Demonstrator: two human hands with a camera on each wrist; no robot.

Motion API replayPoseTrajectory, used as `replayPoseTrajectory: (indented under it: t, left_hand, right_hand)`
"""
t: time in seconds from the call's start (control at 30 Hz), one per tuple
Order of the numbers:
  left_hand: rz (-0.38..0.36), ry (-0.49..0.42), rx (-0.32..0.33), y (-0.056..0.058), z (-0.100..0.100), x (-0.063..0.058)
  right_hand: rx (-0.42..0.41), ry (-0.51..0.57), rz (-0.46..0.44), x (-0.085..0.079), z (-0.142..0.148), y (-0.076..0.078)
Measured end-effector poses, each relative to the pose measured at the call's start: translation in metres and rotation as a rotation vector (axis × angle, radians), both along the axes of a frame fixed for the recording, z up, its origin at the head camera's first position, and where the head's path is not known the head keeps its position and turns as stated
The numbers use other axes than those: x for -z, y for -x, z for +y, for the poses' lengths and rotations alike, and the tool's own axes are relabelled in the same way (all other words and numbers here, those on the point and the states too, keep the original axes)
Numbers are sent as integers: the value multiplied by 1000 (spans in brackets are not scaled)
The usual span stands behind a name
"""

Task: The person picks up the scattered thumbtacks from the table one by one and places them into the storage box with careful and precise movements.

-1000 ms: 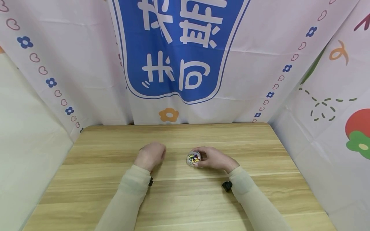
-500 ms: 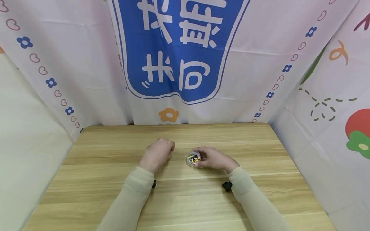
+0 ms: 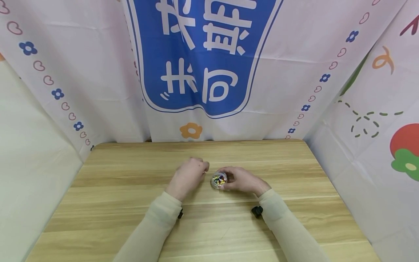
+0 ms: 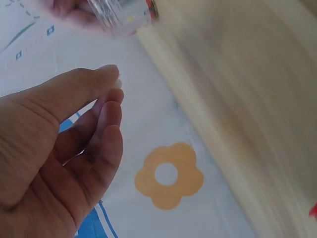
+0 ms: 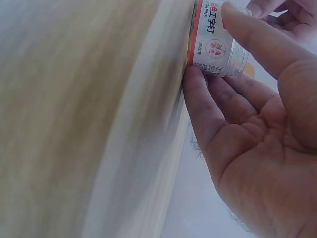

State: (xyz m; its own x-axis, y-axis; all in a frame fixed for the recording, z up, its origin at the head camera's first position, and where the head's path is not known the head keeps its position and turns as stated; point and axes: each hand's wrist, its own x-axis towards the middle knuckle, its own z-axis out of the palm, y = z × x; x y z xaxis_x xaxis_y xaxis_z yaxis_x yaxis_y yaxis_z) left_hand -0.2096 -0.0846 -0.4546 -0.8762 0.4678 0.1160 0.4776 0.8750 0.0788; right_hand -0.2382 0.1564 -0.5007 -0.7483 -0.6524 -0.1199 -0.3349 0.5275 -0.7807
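Observation:
A small clear jar of push pins (image 3: 218, 180) stands upright on the wooden table. Its printed label (image 5: 210, 37) reads "PUSH PINS", and multicoloured pins show through the open top. My right hand (image 3: 243, 180) holds the jar from the right, thumb on one side and fingers on the other. Left of the jar, my left hand (image 3: 188, 177) is raised close by without touching it. Between its thumb and index fingertips it pinches a small white push pin (image 4: 118, 84), mostly hidden by the fingers.
The light wooden table (image 3: 131, 218) reaches back to a white patterned curtain (image 3: 98, 72). A small red thing (image 4: 313, 211), cut off by the frame, shows at the right edge of the left wrist view. Curtains also hang at both sides.
My left hand has moved right across the table, closing in on the jar. My right hand and the jar have stayed in place.

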Motion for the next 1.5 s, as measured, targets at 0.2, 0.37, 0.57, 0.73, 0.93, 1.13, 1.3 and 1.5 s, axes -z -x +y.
replayPoseTrajectory:
  t: [0.2,0.37,0.57,0.73,0.93,1.13,1.3,1.5]
  left_hand:
    - [7,-55,46,-4,11,5]
    - [15,-98,95,-6,18,8]
    - [30,-115,131,-8,25,12]
    - [27,-118,155,-10,30,14]
    - [-16,-162,167,-12,26,10]
    - [-55,-214,169,-16,10,3]
    - [-51,-223,159,-19,-7,1]
    - [-34,-173,142,-23,-25,0]
  right_hand:
    - [-5,-16,17,-1,0,0]
    - [-3,-29,22,1,1,1]
    - [-4,-32,26,1,1,1]
    - [-8,-22,27,0,2,1]
    - [-5,-21,15,0,3,1]
    - [1,-28,2,1,1,2]
    - [5,-24,-4,2,1,2]
    - [4,-9,-14,1,1,1]
